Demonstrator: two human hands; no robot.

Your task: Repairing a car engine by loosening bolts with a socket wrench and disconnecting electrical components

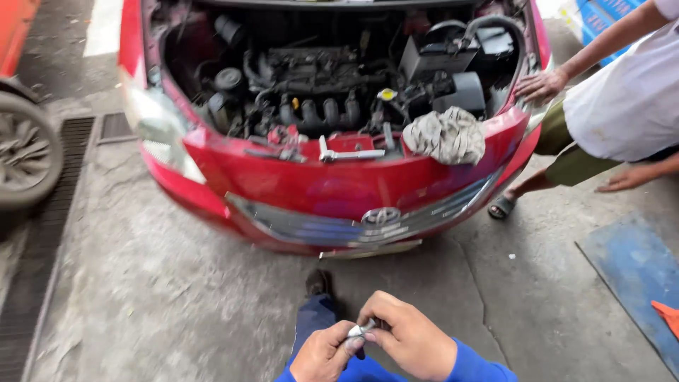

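While a red car (pixel 332 184) stands with its engine bay open ahead of me, I pinch a small metal socket (pixel 361 330) between my left hand (pixel 324 354) and right hand (pixel 410 341), held together low over the concrete floor (pixel 155 297). I judge I am readying this fitting; next it needs the ratchet wrench (pixel 348 152) lying on the car's front panel.

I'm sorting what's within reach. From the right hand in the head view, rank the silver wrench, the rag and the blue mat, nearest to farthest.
From the right hand:
1. Silver wrench, straight ahead on the car's front edge.
2. Rag, ahead and slightly right, on the same edge.
The blue mat, on the floor at right, is too close to call against these.
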